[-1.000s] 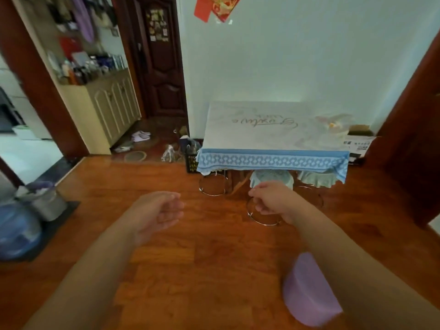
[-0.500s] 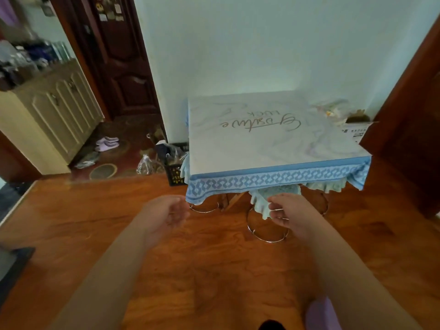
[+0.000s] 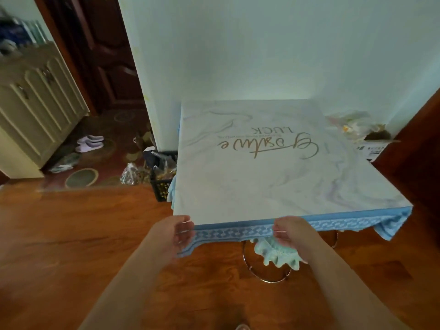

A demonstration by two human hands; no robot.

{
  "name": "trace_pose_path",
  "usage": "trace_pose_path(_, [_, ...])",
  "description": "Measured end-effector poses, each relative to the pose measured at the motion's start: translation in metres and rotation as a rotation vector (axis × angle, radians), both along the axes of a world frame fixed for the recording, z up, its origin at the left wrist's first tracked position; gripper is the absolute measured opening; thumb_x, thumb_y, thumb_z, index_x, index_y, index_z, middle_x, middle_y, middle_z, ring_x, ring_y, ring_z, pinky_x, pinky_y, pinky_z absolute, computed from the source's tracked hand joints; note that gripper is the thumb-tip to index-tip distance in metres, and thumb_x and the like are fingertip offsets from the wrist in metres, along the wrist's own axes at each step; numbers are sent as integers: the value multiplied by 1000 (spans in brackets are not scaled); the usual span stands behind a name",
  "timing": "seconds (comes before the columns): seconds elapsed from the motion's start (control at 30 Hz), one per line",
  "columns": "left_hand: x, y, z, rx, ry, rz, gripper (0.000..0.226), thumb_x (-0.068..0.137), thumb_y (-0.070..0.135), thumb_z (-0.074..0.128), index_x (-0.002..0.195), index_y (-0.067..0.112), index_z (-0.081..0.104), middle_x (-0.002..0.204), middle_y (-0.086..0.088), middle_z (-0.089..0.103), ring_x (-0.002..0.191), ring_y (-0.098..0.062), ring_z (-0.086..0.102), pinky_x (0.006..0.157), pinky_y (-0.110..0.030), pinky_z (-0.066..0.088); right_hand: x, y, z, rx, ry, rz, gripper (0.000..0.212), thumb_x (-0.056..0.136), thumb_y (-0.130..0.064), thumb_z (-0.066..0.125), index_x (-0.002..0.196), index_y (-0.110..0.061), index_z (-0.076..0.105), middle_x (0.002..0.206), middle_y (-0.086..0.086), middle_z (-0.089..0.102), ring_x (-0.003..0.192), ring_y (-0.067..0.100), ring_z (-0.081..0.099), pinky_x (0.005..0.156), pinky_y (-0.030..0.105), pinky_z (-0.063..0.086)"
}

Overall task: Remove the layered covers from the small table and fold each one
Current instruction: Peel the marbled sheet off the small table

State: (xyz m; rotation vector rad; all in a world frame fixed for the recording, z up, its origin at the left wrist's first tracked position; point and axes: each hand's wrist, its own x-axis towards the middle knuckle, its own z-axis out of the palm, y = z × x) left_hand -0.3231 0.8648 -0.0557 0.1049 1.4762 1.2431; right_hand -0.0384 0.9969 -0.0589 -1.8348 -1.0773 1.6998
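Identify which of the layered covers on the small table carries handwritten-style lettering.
The top marbled white cover: it bears gold script and "LUCK". The blue patterned cover beneath shows only a geometric border, and the mint ruffled fabric hanging lower is plain.

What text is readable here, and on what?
"LUCK": top cover, printed capitals, upside down from the camera.
Gold script word beside it: too stylised to read surely.
Fine line between them: too small.
Print on cardboard box at right: blurred.

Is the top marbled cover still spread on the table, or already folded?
Spread: the marbled cover lies flat across the table, both hands at its near edge.
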Motion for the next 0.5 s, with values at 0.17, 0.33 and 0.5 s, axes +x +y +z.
trace_pose_path(0.17, [-48, 23, -42, -192, 15, 86, 16, 101, 9, 53, 108, -2, 63, 101, -20, 69, 87, -32, 66, 74, -41, 53, -46, 37, -21, 24, -79, 154, 14, 98, -13, 59, 106, -6, 67, 102, 15, 69, 88, 24, 67, 76, 31, 56])
trace_pose_path(0.33, [-85, 76, -88, -358, 182, 26, 17, 96, 9, 56, 89, -5, 61, 73, -14, 55, 64, -24, 50, 57, -34, 44, -70, 38, -65, -81, -59, 10, 12, 97, -8, 58, 105, -4, 66, 97, 12, 70, 88, 26, 69, 78, 33, 57])
trace_pose_path(0.5, [-129, 118, -193, -383, 231, -145, 49, 69, 37, 67, 107, 7, 70, 99, -12, 74, 92, -32, 72, 87, -52, 60, -77, 24, -89, -215, -42, -122, 13, 89, -6, 65, 100, 0, 68, 84, 12, 71, 74, 21, 68, 65, 31, 58])
